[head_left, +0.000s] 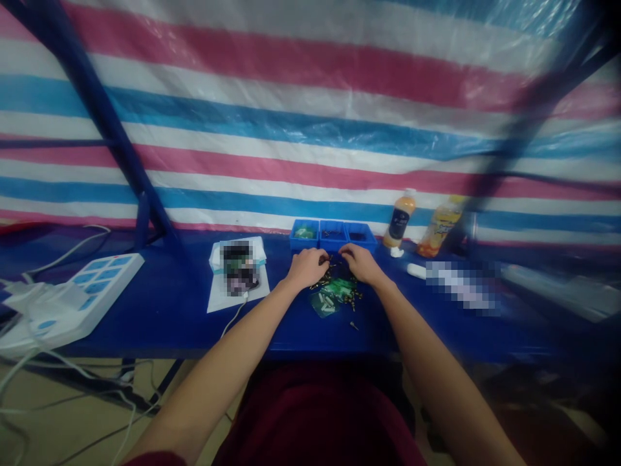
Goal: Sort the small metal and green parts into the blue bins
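My left hand (309, 267) is at the left edge of a pile of small parts, its fingers curled together over dark and brass-coloured screw-like pieces (319, 283). Opposite it, my right hand (361, 263) reaches in with its fingers bent and close together. What either hand pinches is too small to make out. Between and below them lie green translucent pieces (342, 287) and a small clear bag (323, 304) with white pieces. One loose screw-like part (354, 325) lies nearer me. Just beyond the hands stand three blue bins: the left bin (304, 244) holds green pieces, the middle bin (332, 246) and right bin (361, 246) dark bits.
Two drink bottles, one dark-labelled (399, 220) and one yellow-labelled (440, 226), stand right of the bins beside a crumpled white tissue (396, 252). A blurred-out device on white paper (213, 299) and a white power strip (104, 291) lie left. Blue frame posts (119, 136) flank the table.
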Motion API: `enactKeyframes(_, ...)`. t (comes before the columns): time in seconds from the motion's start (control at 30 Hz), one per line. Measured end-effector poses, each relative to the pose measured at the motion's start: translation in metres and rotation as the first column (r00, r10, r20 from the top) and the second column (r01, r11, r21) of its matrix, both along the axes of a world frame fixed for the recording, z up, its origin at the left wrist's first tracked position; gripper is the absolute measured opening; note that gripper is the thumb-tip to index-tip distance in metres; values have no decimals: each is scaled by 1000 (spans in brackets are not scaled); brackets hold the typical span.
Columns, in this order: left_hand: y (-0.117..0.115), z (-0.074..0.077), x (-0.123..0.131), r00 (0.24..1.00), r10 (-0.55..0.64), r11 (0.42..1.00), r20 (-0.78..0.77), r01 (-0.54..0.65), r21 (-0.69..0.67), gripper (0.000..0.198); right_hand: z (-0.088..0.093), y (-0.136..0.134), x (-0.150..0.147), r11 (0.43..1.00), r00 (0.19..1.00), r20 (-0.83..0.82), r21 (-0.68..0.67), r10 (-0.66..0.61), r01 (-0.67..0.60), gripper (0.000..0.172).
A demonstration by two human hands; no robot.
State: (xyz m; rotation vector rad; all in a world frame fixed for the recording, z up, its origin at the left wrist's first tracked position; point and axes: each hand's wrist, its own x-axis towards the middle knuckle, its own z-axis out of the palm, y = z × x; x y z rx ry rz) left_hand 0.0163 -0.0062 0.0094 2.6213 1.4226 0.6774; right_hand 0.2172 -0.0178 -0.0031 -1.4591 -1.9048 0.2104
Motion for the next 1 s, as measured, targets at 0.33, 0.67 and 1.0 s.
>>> enactKeyframes(0.33,1,0,-1,1000,-19,1000,22,19,-5,24,5,0,15,944,929,-206,-191,-307,270,42)
enactKeyframes(0.67,1,1,1,1000,-15,1000,26,16,-27,25,8,7,25,975,793,-568,-130,-221,179,47)
enactKeyframes(1.0,0,2,0,1000,-13,999,-1,13,-46,25,2,-6,29,941,932,297,-199,-208,274,30)
